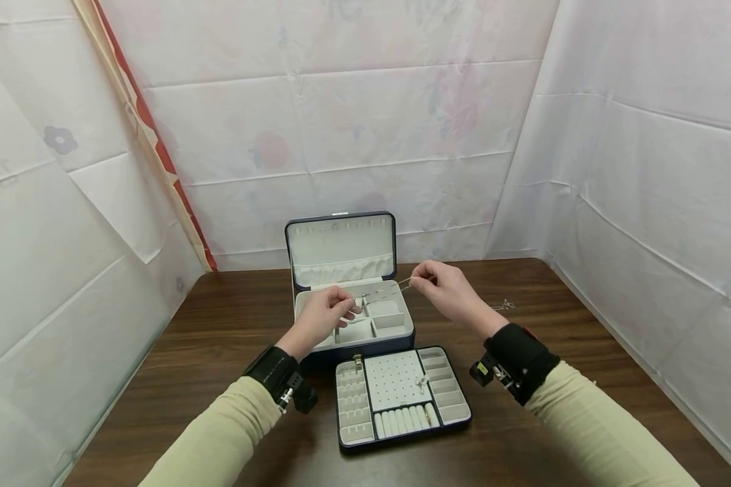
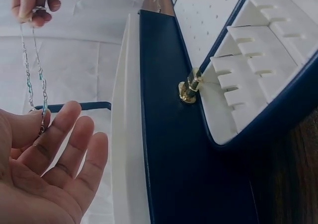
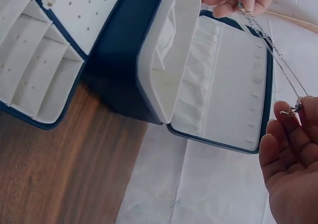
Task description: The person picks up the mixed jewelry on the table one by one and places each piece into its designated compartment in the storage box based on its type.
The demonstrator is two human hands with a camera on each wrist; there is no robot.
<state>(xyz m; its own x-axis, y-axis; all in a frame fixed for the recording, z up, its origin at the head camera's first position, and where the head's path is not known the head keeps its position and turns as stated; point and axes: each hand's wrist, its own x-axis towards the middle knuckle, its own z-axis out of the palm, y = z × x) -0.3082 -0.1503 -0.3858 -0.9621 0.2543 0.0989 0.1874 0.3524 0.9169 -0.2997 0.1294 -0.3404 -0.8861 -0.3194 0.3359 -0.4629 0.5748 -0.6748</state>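
A thin silver chain necklace (image 2: 42,80) with small green-blue links stretches between both hands above the open jewelry box (image 1: 355,352). My left hand (image 1: 327,312) pinches one end between thumb and index finger, its other fingers spread loosely. The other end is pinched in my right hand (image 1: 443,289), higher and to the right; a clasp (image 3: 290,112) shows at those fingertips in the right wrist view. The box's lid (image 1: 341,247) stands upright behind, with a row of hooks and a gathered pocket. Its lower part has white compartments (image 1: 385,320).
In front of the box lies a removable tray (image 1: 355,447) with slots, ring rolls and a perforated panel bearing earrings (image 1: 422,384). A gold piece (image 2: 189,87) sits at the tray's corner. Another chain (image 1: 504,306) lies on the wooden table (image 1: 219,358), beyond the right wrist. White sheeting surrounds the table.
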